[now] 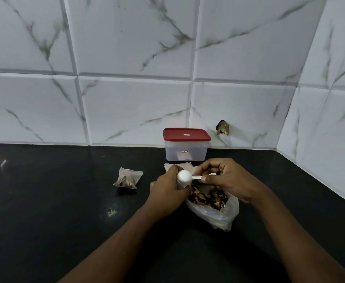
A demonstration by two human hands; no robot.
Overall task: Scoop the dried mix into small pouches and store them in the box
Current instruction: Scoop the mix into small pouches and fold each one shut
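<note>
A clear plastic bag (224, 217) of brown dried mix (207, 199) lies open on the black counter (65, 211). My right hand (226, 180) pinches the handle of a white plastic scoop (185, 176), whose bowl is turned over at my left hand. My left hand (167, 188) is shut on a small translucent pouch (179, 184), mostly hidden by my fingers. A filled pouch (127, 178) rests to the left. The clear box with its red lid (186, 133) on stands behind my hands by the wall.
More pale pouches (185, 166) lie between the box and my hands. The tiled wall (126, 99) runs behind and turns a corner on the right, with a dark hole (222, 127) near the box. A few crumbs (112, 211) dot the counter.
</note>
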